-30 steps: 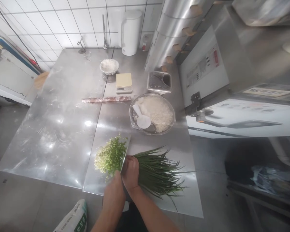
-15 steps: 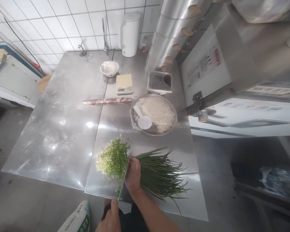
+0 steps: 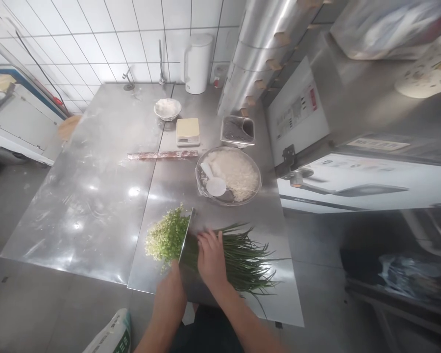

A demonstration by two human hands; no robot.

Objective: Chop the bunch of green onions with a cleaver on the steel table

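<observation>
The left hand is gripping the handle of a cleaver, fingers closed around it, though the handle itself is hidden under the hand, so the grip is judged from the blade's line. The blade is standing on the steel table between the chopped chive pile at its 9 o'clock and the uncut chives at its 3 o'clock. The right hand is lying flat on the chive bundle, fingers spread and open, just beside the blade. Compared with half a second earlier, the left hand is now back up at the blade and the right hand's fingers are splayed rather than bunched. A glass bowl is sitting at 12 o'clock from the chives.
</observation>
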